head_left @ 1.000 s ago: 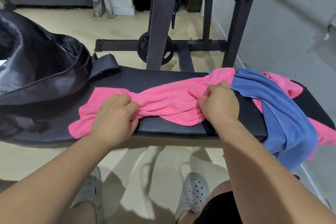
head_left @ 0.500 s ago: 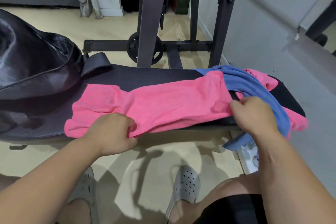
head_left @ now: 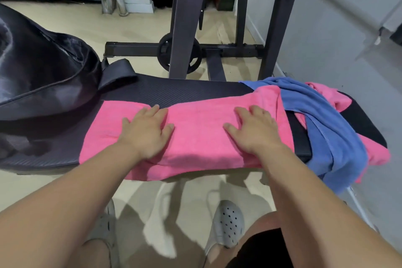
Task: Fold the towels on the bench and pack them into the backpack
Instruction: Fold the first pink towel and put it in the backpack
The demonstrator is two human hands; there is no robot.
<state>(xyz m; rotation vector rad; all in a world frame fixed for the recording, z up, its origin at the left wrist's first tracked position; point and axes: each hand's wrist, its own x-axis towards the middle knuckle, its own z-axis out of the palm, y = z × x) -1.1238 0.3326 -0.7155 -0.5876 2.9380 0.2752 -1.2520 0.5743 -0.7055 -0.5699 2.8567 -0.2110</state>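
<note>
Though flat, towel (head_left: 196,137) under 2 grips (head_left: 148,131) (head_left: 255,131)

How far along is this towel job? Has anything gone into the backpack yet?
Early on. One pink towel lies flat at full length along the bench; the left hand and right hand press flat on it. A blue towel and a second pink towel lie crumpled at the right end. The backpack sits at the left end; its inside is hidden, and no towel shows there.
</note>
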